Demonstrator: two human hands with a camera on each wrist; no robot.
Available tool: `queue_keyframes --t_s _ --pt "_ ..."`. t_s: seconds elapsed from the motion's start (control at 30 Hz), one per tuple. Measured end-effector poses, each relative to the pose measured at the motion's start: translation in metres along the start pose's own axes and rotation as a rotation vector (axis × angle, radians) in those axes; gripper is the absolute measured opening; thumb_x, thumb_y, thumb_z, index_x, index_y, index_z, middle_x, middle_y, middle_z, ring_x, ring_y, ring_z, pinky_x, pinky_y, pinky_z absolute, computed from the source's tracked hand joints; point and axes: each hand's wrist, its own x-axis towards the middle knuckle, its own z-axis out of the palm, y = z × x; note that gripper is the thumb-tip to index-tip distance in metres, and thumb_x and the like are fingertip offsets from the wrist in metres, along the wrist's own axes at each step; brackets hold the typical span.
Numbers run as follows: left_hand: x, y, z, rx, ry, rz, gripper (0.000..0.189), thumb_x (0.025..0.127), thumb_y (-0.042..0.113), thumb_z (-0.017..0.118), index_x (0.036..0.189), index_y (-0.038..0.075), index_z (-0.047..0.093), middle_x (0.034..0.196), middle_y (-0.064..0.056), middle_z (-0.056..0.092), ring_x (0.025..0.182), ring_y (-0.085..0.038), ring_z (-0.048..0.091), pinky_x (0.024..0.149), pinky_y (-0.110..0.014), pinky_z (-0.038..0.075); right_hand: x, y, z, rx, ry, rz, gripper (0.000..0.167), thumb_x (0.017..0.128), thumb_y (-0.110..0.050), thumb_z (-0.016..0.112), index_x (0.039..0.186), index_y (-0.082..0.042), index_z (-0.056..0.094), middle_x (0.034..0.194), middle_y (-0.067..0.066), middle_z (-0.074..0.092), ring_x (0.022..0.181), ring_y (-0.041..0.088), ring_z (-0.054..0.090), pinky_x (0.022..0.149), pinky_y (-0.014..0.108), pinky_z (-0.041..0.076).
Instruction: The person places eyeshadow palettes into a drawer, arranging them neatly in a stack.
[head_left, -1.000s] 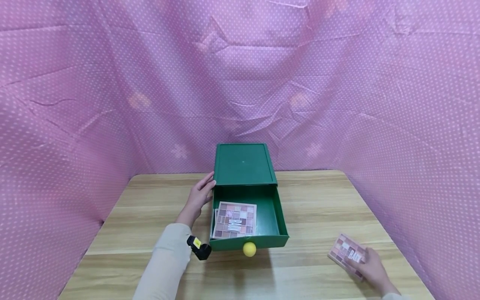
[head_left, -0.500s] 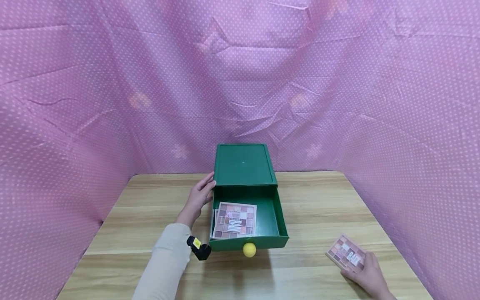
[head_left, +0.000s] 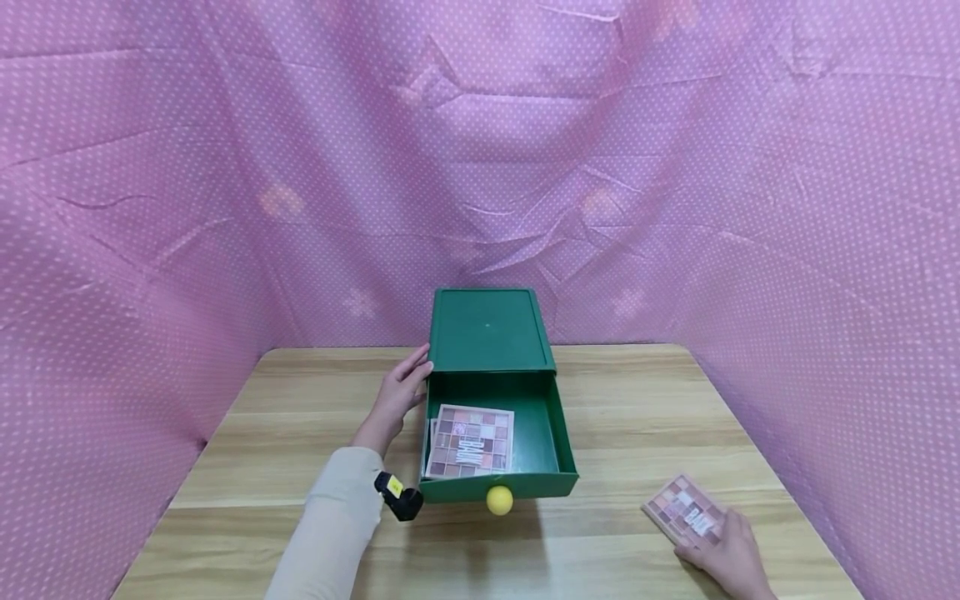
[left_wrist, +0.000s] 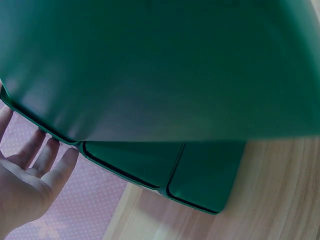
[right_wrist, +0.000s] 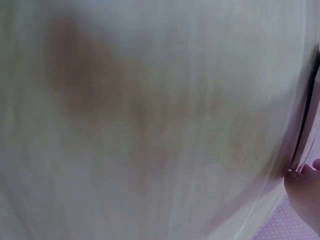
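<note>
A green drawer box (head_left: 491,329) stands at the back middle of the table, its drawer (head_left: 536,442) pulled out towards me. Inside lies an eyeshadow palette (head_left: 471,442) with white lettering, over the edge of another flat piece at its left. Against the box's left side rests my left hand (head_left: 393,400), fingers extended; the left wrist view shows the fingertips (left_wrist: 70,157) touching a green edge. At the right front, my right hand (head_left: 731,554) pinches the near edge of a second eyeshadow palette (head_left: 682,508). Whether that palette touches the table cannot be told.
The drawer carries a yellow round knob (head_left: 499,500) at its front. A wooden table (head_left: 300,417) reaches back to a pink dotted cloth (head_left: 480,167), which also hangs at both sides. A black wrist camera (head_left: 399,497) sits on my left sleeve.
My right hand and the palette it holds have shifted slightly left. The fingers have gone from lying across the palette to its near edge. My left hand and the drawer have stayed put.
</note>
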Motion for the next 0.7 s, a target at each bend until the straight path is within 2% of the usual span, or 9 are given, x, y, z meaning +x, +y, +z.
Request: queue_keyframes --t_s 0.17,0.3,0.4,0.53,0.63,0.7 --pt "0.000 0.000 0.000 0.008 0.002 0.002 0.045 0.087 0.027 0.051 0.130 0.019 0.041 0.130 -0.004 0.038 0.116 -0.023 0.036 0.086 -0.043 0.038 -0.001 -0.006 0.006 -0.020 0.055 -0.020 0.114 0.055 -0.048 0.075 0.116 0.026 0.012 0.107 0.037 0.028 0.095 0.046 0.035 0.081 0.058 0.031" --pt "0.000 0.001 0.000 0.007 0.003 0.003 0.045 0.087 0.027 0.051 0.130 0.019 0.041 0.130 -0.004 0.038 0.116 -0.023 0.036 0.086 -0.042 0.039 -0.002 -0.016 0.006 -0.006 0.088 -0.014 0.111 0.055 -0.047 0.075 0.116 0.025 0.016 0.104 0.034 0.031 0.093 0.044 0.038 0.079 0.056 0.034" --pt "-0.001 0.001 0.000 0.004 0.001 0.004 0.045 0.087 0.027 0.051 0.130 0.019 0.041 0.131 -0.005 0.037 0.116 -0.023 0.036 0.086 -0.042 0.039 0.000 -0.026 0.004 0.039 0.171 -0.051 0.100 0.053 -0.041 0.079 0.111 0.021 0.026 0.098 0.029 0.038 0.084 0.037 0.043 0.072 0.048 0.040" --pt "0.000 0.001 0.000 -0.003 0.005 0.002 0.044 0.087 0.028 0.051 0.129 0.021 0.042 0.131 -0.004 0.038 0.115 -0.022 0.036 0.086 -0.042 0.039 0.006 -0.044 -0.007 0.083 0.235 -0.121 0.097 0.053 -0.034 0.081 0.114 0.021 0.027 0.099 0.030 0.039 0.085 0.038 0.043 0.072 0.050 0.040" --pt "0.000 0.000 -0.001 -0.005 0.006 0.003 0.044 0.087 0.028 0.052 0.129 0.021 0.043 0.130 -0.003 0.038 0.115 -0.022 0.037 0.086 -0.042 0.039 0.009 -0.061 -0.020 0.091 0.212 -0.148 0.108 0.056 -0.035 0.079 0.122 0.022 0.015 0.110 0.035 0.032 0.095 0.044 0.037 0.080 0.058 0.032" --pt "0.000 0.000 -0.001 -0.006 0.005 0.004 0.044 0.086 0.028 0.052 0.129 0.020 0.042 0.130 -0.003 0.038 0.115 -0.022 0.037 0.086 -0.042 0.039 0.012 -0.072 -0.027 0.096 0.217 -0.177 0.108 0.057 -0.034 0.079 0.123 0.021 0.014 0.112 0.035 0.031 0.097 0.045 0.036 0.082 0.059 0.030"
